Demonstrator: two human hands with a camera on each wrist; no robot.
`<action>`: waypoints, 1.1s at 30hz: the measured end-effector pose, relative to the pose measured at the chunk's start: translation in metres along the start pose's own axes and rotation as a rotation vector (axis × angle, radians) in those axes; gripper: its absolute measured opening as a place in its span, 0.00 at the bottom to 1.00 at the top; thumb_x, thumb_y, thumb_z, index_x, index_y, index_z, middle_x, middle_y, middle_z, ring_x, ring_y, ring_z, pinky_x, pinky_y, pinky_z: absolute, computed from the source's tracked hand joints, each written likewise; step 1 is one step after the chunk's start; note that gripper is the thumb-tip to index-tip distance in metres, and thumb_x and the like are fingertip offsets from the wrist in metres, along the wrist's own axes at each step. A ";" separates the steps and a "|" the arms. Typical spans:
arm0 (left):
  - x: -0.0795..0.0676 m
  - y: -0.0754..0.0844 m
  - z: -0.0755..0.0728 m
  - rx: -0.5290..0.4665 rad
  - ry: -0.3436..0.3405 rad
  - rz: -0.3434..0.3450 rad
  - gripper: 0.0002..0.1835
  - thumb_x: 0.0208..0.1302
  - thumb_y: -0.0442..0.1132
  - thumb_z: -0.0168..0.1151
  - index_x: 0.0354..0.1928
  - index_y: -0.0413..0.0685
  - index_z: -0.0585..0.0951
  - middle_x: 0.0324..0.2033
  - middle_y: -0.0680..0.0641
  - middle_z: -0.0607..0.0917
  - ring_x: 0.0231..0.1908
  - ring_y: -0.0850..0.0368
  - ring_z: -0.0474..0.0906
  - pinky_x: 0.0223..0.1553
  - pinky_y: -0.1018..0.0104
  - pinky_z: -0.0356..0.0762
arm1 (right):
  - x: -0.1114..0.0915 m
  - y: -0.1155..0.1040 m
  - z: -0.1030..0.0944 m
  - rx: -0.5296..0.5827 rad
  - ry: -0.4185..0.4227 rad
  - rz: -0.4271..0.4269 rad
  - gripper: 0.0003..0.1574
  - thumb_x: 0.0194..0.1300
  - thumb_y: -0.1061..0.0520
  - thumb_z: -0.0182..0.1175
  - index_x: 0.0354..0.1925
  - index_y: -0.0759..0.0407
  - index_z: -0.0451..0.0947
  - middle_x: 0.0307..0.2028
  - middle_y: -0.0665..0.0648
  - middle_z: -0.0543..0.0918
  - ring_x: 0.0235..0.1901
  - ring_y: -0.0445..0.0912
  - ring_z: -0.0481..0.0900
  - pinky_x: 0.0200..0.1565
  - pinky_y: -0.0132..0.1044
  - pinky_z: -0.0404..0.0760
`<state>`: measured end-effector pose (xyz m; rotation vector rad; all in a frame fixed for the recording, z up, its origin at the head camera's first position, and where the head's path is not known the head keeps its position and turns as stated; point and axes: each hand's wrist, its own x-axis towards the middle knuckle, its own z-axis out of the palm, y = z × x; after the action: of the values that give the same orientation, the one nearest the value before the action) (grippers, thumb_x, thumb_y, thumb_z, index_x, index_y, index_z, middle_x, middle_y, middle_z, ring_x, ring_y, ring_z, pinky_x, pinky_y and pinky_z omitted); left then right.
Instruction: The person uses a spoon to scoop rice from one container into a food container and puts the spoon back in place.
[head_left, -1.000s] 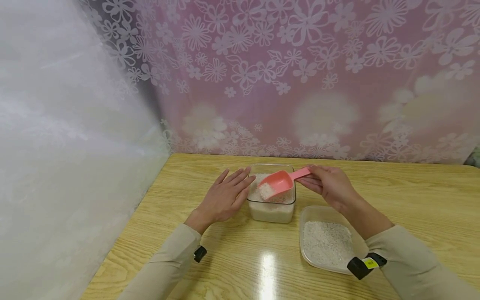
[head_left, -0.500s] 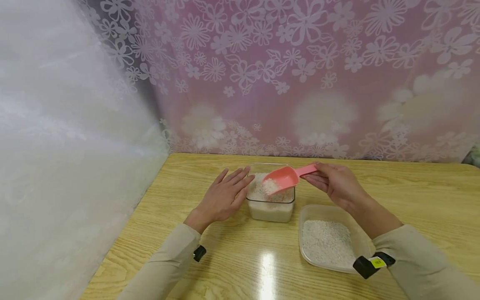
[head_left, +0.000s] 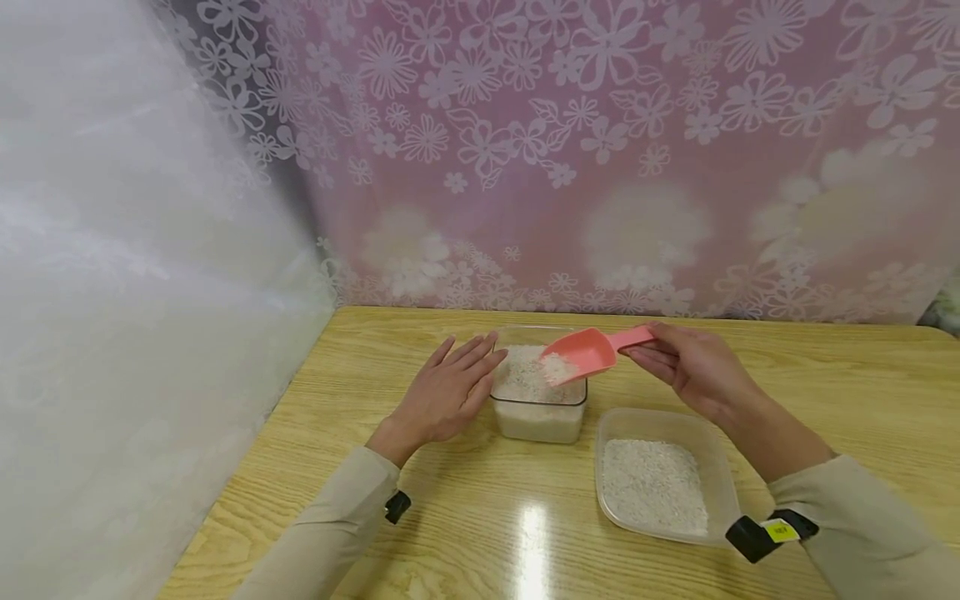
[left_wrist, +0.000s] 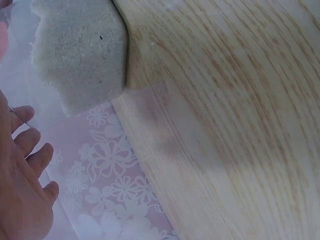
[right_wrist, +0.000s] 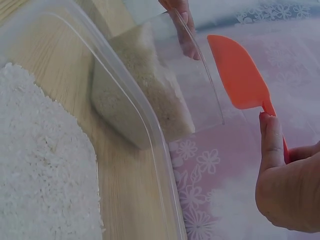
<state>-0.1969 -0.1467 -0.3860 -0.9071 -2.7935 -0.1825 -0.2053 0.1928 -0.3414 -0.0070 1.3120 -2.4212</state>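
Note:
My right hand pinches the handle of a pink scoop, which carries a small heap of rice near its lip. The scoop is held above the right part of a clear, dark-rimmed container with rice inside. In the right wrist view the scoop appears beyond the container's rim, underside showing. My left hand lies with straight fingers against the container's left rim. The left wrist view has those fingertips beside the clear wall. Nearer me stands a wider translucent tub, also holding rice.
Both containers stand on a wood-grain table. A pink floral curtain hangs behind the table's back edge, and a whitish sheet hangs along the left side. The tub is close beneath my right forearm.
My right hand has drawn the scoop to the right and slightly up, from over the container's middle toward its right rim. My left hand has stayed in place.

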 end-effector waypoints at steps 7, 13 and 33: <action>-0.001 0.000 0.000 -0.011 0.011 0.001 0.26 0.78 0.50 0.31 0.73 0.58 0.61 0.72 0.52 0.55 0.71 0.57 0.50 0.70 0.54 0.39 | -0.010 -0.006 -0.015 0.025 -0.069 -0.007 0.12 0.72 0.59 0.53 0.43 0.63 0.82 0.40 0.63 0.85 0.40 0.49 0.85 0.46 0.36 0.80; -0.001 -0.001 0.001 -0.017 0.005 0.000 0.26 0.78 0.51 0.29 0.73 0.58 0.60 0.73 0.54 0.53 0.71 0.58 0.48 0.70 0.54 0.38 | -0.024 -0.011 -0.037 0.069 -0.119 0.000 0.15 0.74 0.61 0.48 0.45 0.65 0.81 0.41 0.64 0.85 0.41 0.50 0.85 0.47 0.38 0.80; 0.000 -0.001 0.002 -0.034 0.025 0.008 0.26 0.78 0.50 0.29 0.73 0.57 0.61 0.72 0.51 0.56 0.71 0.56 0.50 0.70 0.54 0.39 | -0.075 0.000 -0.113 -0.012 -0.171 0.074 0.23 0.78 0.62 0.38 0.49 0.64 0.82 0.44 0.62 0.84 0.44 0.49 0.84 0.50 0.39 0.78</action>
<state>-0.1976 -0.1467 -0.3883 -0.9177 -2.7718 -0.2396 -0.1570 0.3091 -0.3919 -0.1621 1.2287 -2.2951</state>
